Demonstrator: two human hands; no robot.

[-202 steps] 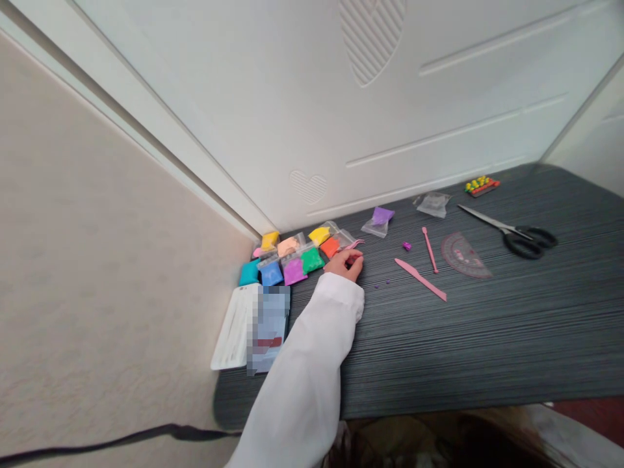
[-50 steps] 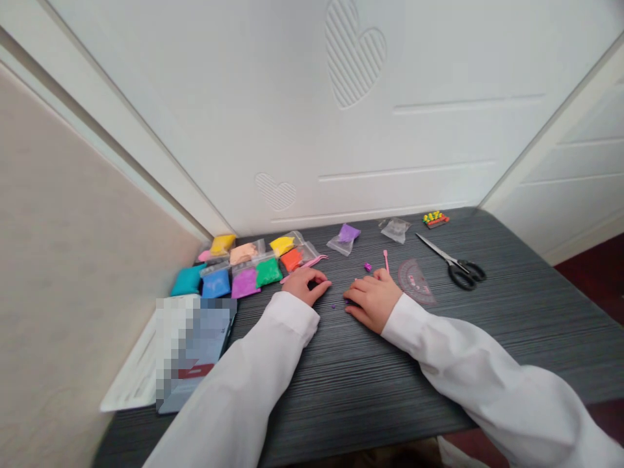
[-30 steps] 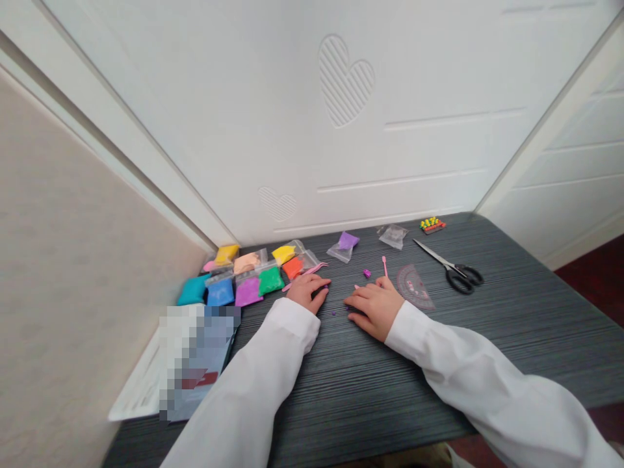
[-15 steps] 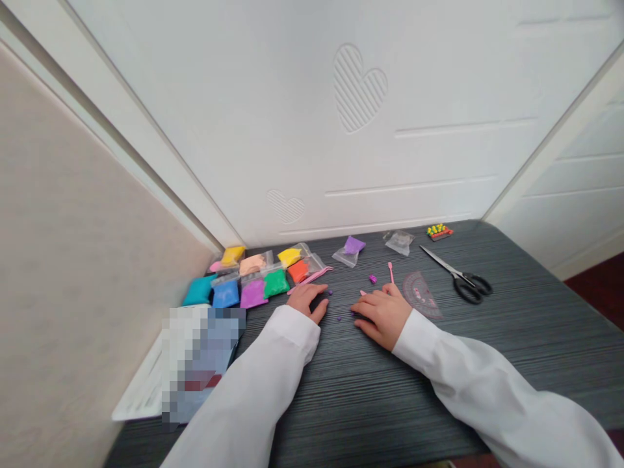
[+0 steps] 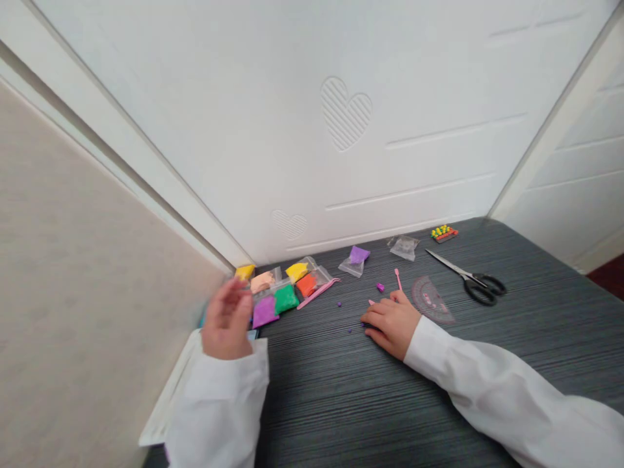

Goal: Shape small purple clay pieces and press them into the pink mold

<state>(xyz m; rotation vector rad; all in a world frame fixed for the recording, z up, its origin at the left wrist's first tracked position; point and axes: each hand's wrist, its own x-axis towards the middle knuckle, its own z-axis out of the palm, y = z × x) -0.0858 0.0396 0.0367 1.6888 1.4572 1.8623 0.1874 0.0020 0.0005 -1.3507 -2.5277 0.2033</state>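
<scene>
My left hand (image 5: pixel 227 320) is lifted at the left, over the bags of coloured clay. It is blurred; its fingers are bent and look apart, with nothing visible in them. Resting on the dark table, my right hand (image 5: pixel 392 326) has its fingers loosely stretched out. A tiny purple bit lies at its fingertips, and a pink modelling tool (image 5: pixel 398 279) reaches out beyond it. Nearby lie a purple lump of clay (image 5: pixel 380 287) and small purple balls (image 5: pixel 340 304). The purple clay bag (image 5: pixel 264 311) and green clay bag (image 5: pixel 286 298) are just right of my left hand.
Pink tweezers (image 5: pixel 318 294) lie beside the orange clay bag (image 5: pixel 306 285). Farther right are an opened lilac clay bag (image 5: pixel 359 255), a clear protractor (image 5: pixel 432 300), black-handled scissors (image 5: pixel 475 283) and a small yellow-and-red piece (image 5: pixel 443 233). A white sheet (image 5: pixel 168 396) lies by the left wall.
My left hand has moved from the small purple balls leftward and up, over the bags and the printed packet. My right hand stays in place on the table. The view has shifted slightly.
</scene>
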